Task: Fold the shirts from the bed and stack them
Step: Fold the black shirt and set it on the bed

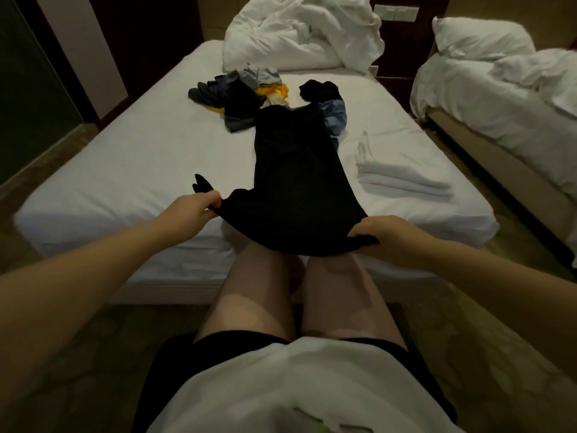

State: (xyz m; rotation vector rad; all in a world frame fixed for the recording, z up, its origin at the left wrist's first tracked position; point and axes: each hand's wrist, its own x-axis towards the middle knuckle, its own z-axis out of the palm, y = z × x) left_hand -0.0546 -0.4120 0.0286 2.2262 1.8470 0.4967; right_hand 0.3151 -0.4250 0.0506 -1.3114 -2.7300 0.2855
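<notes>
A black shirt (pixel 290 170) lies stretched lengthwise down the middle of the white bed (pixel 125 157), its near end hanging over the bed's front edge above my knees. My left hand (pixel 193 204) pinches the near left corner of the shirt. My right hand (pixel 384 232) grips the near right corner. Behind the shirt sits a heap of unfolded shirts (pixel 240 92) in grey, blue, yellow and black. A blue garment (pixel 335 118) lies by the shirt's far right side. A folded pale grey stack (pixel 402 179) rests on the bed to the right.
A crumpled white duvet (pixel 299 32) fills the head of the bed. A second bed (pixel 505 98) with white bedding stands to the right across a narrow aisle. Patterned carpet (pixel 474 339) surrounds me. A small black piece (pixel 203 182) lies by my left hand.
</notes>
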